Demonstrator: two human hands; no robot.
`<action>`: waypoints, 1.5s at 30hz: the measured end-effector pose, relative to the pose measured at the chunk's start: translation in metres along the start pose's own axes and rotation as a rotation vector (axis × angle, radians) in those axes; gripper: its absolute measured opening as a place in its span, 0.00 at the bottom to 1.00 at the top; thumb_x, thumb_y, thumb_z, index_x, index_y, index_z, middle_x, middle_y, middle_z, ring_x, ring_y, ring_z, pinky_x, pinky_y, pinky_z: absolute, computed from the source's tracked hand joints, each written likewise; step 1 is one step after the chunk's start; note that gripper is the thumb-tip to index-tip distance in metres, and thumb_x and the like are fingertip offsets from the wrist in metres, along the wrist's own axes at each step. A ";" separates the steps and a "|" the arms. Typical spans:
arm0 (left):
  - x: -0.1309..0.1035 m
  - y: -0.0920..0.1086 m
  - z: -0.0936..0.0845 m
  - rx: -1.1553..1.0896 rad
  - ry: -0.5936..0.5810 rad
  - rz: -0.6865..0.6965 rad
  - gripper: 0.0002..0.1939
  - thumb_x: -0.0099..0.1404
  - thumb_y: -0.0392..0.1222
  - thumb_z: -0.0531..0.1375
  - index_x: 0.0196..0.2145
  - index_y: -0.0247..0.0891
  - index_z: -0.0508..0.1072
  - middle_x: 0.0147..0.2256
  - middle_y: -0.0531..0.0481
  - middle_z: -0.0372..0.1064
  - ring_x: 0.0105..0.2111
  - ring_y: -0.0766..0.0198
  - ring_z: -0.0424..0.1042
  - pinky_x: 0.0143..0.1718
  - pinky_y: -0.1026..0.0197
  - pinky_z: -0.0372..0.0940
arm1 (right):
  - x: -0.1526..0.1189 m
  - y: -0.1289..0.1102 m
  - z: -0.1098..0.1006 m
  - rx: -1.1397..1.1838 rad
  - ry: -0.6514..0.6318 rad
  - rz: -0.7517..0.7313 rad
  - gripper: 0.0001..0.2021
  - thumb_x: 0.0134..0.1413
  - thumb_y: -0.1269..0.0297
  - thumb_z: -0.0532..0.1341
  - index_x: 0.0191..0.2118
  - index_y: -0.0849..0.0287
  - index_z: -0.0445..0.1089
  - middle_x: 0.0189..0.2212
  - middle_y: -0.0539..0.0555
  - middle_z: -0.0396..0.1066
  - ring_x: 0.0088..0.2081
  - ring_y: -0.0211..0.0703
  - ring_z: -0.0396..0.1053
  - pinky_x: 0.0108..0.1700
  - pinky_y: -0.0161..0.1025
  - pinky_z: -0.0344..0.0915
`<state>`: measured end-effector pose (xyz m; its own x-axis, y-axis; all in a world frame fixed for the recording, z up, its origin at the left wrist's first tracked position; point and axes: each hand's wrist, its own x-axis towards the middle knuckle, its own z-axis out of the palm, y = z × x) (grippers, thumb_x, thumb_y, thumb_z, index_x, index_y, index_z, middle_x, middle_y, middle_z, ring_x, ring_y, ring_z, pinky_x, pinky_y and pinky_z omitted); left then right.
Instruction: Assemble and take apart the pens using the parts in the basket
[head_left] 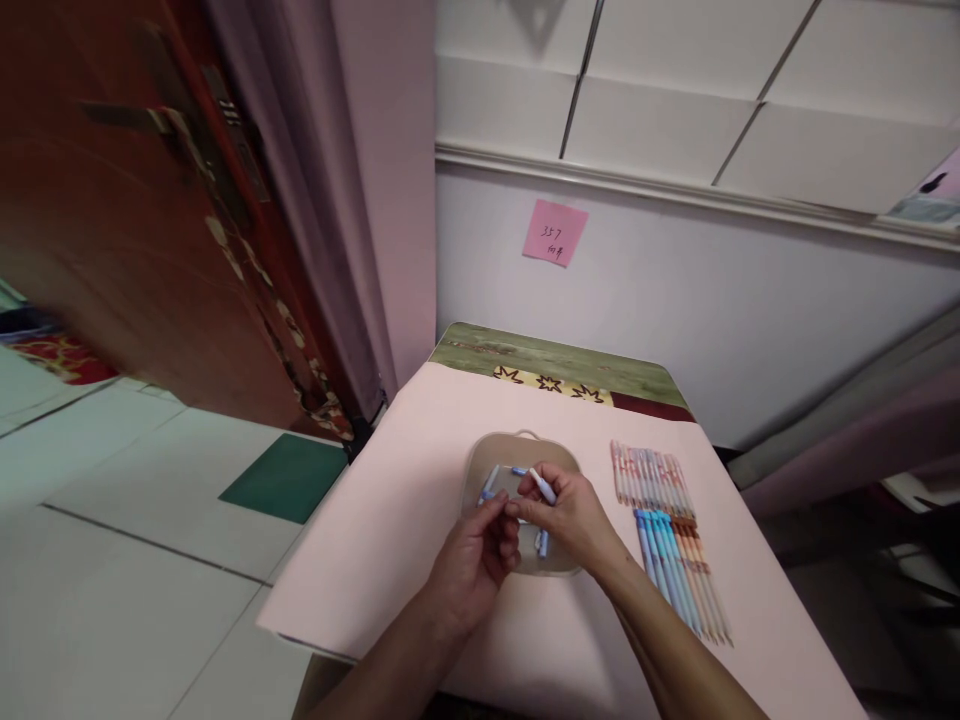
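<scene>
Both hands meet over a beige tray [474,450] on the pink-covered table. My right hand [570,512] is closed on a white and blue pen part [543,487], which slants up out of its fingers. My left hand [480,548] is closed in a pinch, its thumb and fingertips close against those of the right hand. Whatever it pinches is too small and hidden to make out. Inside the tray lie a blue and clear pen piece [490,481] on the left and a blue pen piece [544,543] on the right. My hands cover part of the tray.
Right of the tray, several pale patterned pens [651,478] lie in a row. Nearer to me are several blue pens [666,568] and several orange-brown pens [701,575]. A pink note [555,232] is on the wall behind the table. A brown door [172,220] stands at left.
</scene>
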<state>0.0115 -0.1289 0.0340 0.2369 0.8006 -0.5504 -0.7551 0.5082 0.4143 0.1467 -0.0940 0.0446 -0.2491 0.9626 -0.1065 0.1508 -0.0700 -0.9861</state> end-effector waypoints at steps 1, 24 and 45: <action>0.001 0.000 0.000 -0.021 -0.018 -0.021 0.06 0.58 0.37 0.63 0.27 0.33 0.70 0.18 0.55 0.63 0.15 0.74 0.58 0.16 0.70 0.53 | 0.000 0.001 -0.002 -0.016 0.010 -0.002 0.19 0.38 0.53 0.71 0.29 0.60 0.66 0.21 0.45 0.67 0.23 0.35 0.64 0.25 0.31 0.59; 0.004 0.044 -0.009 -0.150 -0.045 0.131 0.07 0.65 0.35 0.56 0.29 0.33 0.69 0.24 0.51 0.67 0.19 0.71 0.63 0.19 0.68 0.63 | -0.025 0.005 -0.040 -0.475 0.189 -0.181 0.10 0.58 0.61 0.56 0.42 0.56 0.70 0.34 0.52 0.75 0.35 0.44 0.71 0.36 0.36 0.65; 0.007 0.010 -0.001 0.036 0.110 0.098 0.04 0.62 0.33 0.60 0.36 0.29 0.74 0.30 0.46 0.76 0.20 0.71 0.71 0.20 0.70 0.70 | -0.043 -0.002 -0.012 -0.831 0.358 -0.365 0.06 0.56 0.63 0.59 0.39 0.53 0.72 0.35 0.50 0.76 0.34 0.42 0.74 0.34 0.34 0.65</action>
<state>0.0055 -0.1189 0.0340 0.0931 0.8086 -0.5810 -0.7487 0.4415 0.4945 0.1684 -0.1318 0.0526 -0.1300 0.9208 0.3677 0.7831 0.3228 -0.5316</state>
